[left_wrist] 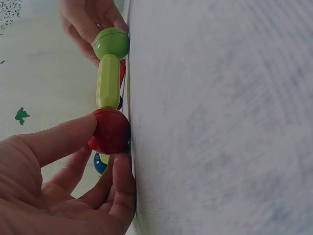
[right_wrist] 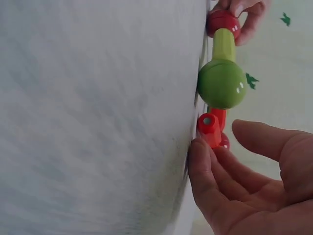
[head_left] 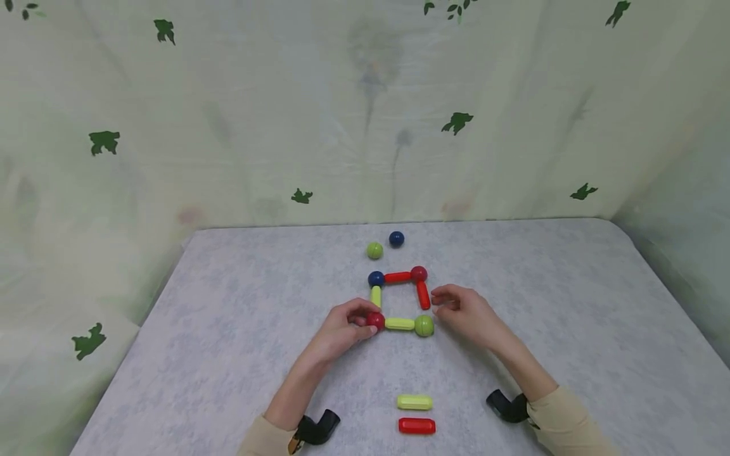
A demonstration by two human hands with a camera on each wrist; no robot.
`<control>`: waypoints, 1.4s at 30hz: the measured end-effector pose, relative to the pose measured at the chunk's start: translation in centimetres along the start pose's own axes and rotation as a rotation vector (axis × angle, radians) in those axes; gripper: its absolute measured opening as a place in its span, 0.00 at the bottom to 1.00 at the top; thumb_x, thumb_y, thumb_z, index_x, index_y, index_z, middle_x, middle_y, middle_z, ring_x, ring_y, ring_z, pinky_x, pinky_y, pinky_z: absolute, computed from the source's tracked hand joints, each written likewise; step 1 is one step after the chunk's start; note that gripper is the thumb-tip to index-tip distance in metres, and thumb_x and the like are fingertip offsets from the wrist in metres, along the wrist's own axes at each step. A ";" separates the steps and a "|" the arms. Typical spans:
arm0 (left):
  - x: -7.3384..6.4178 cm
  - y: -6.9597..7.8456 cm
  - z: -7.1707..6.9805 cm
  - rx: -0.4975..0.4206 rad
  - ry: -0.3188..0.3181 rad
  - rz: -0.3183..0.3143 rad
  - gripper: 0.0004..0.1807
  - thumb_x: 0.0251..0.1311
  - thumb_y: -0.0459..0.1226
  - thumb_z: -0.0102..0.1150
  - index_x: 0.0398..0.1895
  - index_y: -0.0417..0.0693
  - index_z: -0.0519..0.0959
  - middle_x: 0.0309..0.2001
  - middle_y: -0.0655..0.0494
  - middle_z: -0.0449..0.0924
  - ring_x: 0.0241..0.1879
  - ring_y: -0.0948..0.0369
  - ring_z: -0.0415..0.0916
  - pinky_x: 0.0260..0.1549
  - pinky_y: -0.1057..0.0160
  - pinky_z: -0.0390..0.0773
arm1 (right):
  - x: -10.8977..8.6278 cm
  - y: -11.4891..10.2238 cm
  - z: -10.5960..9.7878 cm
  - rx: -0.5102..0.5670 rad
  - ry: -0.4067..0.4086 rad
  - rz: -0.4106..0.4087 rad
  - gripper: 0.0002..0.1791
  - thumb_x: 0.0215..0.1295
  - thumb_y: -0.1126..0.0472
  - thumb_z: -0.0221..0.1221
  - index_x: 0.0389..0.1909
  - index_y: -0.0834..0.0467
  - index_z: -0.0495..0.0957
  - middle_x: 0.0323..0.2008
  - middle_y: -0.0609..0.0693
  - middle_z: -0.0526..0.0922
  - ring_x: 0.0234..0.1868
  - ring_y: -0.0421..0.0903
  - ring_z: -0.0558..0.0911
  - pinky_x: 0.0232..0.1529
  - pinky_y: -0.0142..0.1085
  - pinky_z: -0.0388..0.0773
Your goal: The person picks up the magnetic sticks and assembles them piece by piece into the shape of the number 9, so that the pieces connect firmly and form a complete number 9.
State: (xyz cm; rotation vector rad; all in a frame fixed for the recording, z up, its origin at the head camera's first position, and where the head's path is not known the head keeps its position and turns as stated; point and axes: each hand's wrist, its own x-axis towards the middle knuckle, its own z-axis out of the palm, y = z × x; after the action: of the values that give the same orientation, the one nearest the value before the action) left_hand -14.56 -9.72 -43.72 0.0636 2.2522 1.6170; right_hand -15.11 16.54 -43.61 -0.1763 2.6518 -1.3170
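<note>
A four-sided outline of balls and rods lies on the table. My left hand (head_left: 346,326) holds the near-left red ball (left_wrist: 111,131) between thumb and fingers. From that ball a yellow-green rod (head_left: 400,324) runs to a green ball (head_left: 424,325), and another yellow-green rod (head_left: 376,296) to a blue ball (head_left: 376,279). A red rod (head_left: 397,277) links the blue ball to the far red ball (head_left: 419,273). A second red rod (head_left: 423,295) comes down from there, its metal-tipped end beside the green ball. My right hand (head_left: 464,315) is at this rod, thumb and fingers spread apart.
A loose green ball (head_left: 374,251) and a dark blue ball (head_left: 396,239) sit behind the outline. Nearer me lie a yellow-green rod (head_left: 414,402) and a red rod (head_left: 417,426). A leaf-patterned curtain (head_left: 353,126) hangs beyond the grey table (head_left: 239,354).
</note>
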 end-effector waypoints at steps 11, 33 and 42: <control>0.0 0.2 0.1 0.002 -0.006 -0.017 0.15 0.60 0.28 0.63 0.51 0.46 0.80 0.43 0.51 0.76 0.42 0.53 0.69 0.37 0.61 0.74 | 3.5 -1.2 0.6 -0.112 -0.013 0.126 0.20 0.61 0.54 0.67 0.49 0.62 0.80 0.27 0.48 0.81 0.28 0.45 0.77 0.30 0.35 0.74; -0.1 -0.1 0.1 -0.014 0.010 -0.003 0.15 0.60 0.28 0.63 0.50 0.44 0.80 0.42 0.50 0.76 0.41 0.54 0.69 0.36 0.62 0.73 | 3.4 -1.0 0.1 0.015 -0.108 0.175 0.18 0.64 0.54 0.64 0.46 0.64 0.80 0.29 0.48 0.83 0.32 0.44 0.77 0.34 0.35 0.73; 0.1 -0.3 0.1 -0.006 0.012 0.013 0.15 0.59 0.27 0.63 0.49 0.44 0.81 0.42 0.51 0.77 0.41 0.54 0.70 0.36 0.62 0.73 | 3.3 -0.9 0.0 0.031 -0.121 0.160 0.19 0.64 0.55 0.64 0.47 0.66 0.80 0.30 0.49 0.83 0.32 0.44 0.77 0.34 0.36 0.74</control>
State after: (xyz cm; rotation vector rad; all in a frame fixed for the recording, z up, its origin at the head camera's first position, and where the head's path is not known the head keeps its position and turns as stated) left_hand -14.59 -9.72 -44.01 0.0675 2.2600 1.6352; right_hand -18.32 15.38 -43.26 -0.0366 2.4868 -1.2542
